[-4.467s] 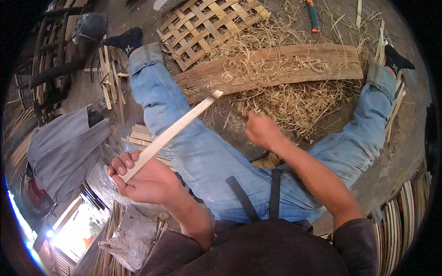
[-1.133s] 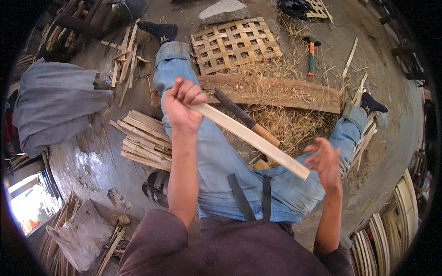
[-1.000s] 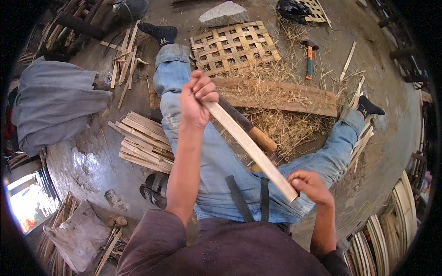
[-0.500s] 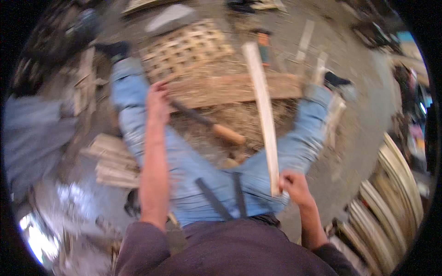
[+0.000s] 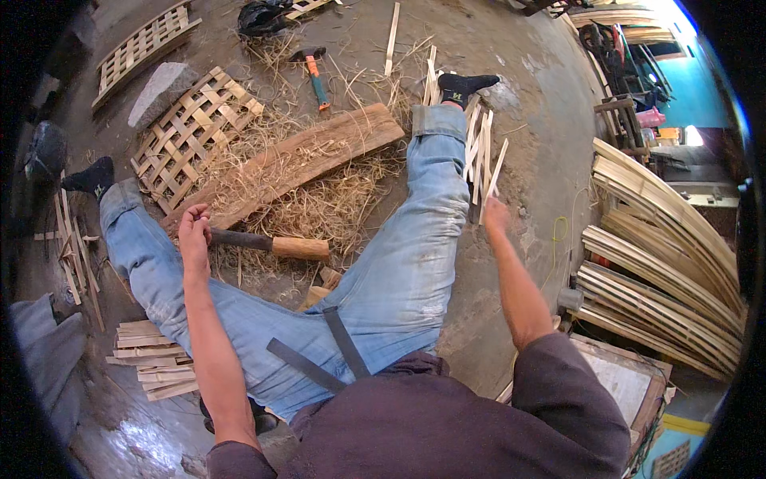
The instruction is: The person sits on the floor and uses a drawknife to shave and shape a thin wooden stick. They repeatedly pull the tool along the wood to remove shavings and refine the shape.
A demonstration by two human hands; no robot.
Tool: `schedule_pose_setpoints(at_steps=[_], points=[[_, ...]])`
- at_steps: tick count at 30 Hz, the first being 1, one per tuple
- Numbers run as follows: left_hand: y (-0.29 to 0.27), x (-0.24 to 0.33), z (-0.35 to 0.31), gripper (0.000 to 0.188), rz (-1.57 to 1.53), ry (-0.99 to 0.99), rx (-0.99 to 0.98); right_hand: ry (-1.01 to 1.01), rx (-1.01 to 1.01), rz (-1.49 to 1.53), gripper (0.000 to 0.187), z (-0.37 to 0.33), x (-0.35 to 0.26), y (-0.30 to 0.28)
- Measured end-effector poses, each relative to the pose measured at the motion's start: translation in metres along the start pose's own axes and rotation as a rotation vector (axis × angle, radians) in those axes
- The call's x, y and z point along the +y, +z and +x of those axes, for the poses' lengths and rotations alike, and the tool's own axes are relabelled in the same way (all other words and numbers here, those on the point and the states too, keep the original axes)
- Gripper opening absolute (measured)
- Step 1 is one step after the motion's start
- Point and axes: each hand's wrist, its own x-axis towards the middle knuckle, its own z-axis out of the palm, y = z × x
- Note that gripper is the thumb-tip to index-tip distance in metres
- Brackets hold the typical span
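My left hand is closed at the dark blade of a knife with a round wooden handle. The blade runs out from beside my fingers to the right, and its far end is hidden at the hand. Out past my right leg, my right hand is closed at the near end of a thin pale strip. That strip slants up beside several other pale strips lying by my right foot. A thick wooden board lies between my legs on curly shavings.
Beyond the board are a woven lattice panel, a grey stone and a hammer. Split slats are stacked at my left thigh. Long curved bundles of strips stand at the right; loose sticks lie near my left foot.
My right hand has moved outward and forward from beside my hip, with a pale strip, to the strips by my right foot. The view has turned right; the left hand stays by the knife.
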Motion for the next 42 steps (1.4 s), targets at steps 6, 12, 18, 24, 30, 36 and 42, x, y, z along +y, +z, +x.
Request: schedule_pose_setpoints(at_steps=[6, 12, 18, 24, 30, 36, 42], points=[[-0.023, 0.000, 0.004, 0.024, 0.003, 0.075, 0.068, -0.671, -0.158, 0.557, 0.022, -0.111, -0.204, -0.050], [-0.028, 0.010, 0.011, 0.024, -0.051, 0.110, 0.152, -1.056, -0.642, 0.049, 0.048, -0.186, -0.293, -0.036], [-0.104, 0.014, -0.041, 0.025, -0.428, 0.226, 0.502, -0.963, -0.751, -0.182, 0.061, -0.191, -0.286, 0.098], [-0.269, -0.095, -0.118, 0.027, 0.292, 0.127, 1.045, -0.912, -0.950, -0.032, 0.057, -0.194, -0.322, 0.051], [-0.230, -0.129, -0.144, 0.040, 0.860, -0.142, 0.758, -0.867, -1.262, 0.281, 0.058, -0.193, -0.324, 0.015], [-0.222, -0.134, -0.145, 0.045, 0.876, -0.253, 1.135, -0.839, -1.513, 0.350, 0.050, -0.197, -0.318, 0.038], [-0.244, -0.141, -0.128, 0.054, 0.761, -0.520, 1.120, -0.815, -1.571, 0.355, 0.055, -0.200, -0.322, 0.032]])
